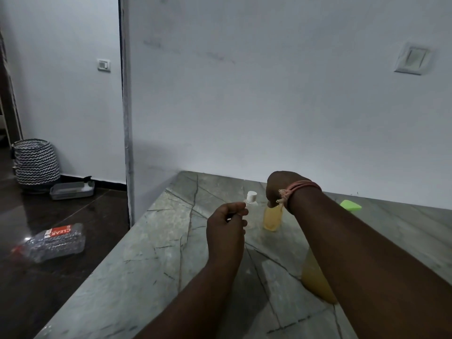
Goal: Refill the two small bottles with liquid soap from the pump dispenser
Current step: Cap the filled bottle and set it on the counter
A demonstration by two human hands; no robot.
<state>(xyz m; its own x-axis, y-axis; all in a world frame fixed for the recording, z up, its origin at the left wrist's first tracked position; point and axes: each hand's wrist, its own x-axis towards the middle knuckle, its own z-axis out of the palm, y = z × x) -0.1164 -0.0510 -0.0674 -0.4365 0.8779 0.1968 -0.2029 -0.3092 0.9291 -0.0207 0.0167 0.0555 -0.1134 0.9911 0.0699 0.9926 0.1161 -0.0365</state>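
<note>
Two small bottles stand near the back of the stone counter (146, 265). The clear small bottle (251, 204) has a white cap on. The small bottle with yellow soap (272, 218) stands to its right. My right hand (281, 189) grips the top of the yellow one from above, hiding its neck and cap. My left hand (227, 223) hovers just in front of the clear bottle with fingers curled, thumb and fingertips pinched together; whether it holds something I cannot tell. A larger container of yellow soap (315, 277) stands nearer, mostly hidden behind my right forearm; its pump is not visible.
A green object (350, 205) lies on the counter at the back right against the wall. The counter's left edge drops to a dark floor with a plastic bottle pack (53, 241), a grey tray (72, 189) and a patterned basket (36, 162).
</note>
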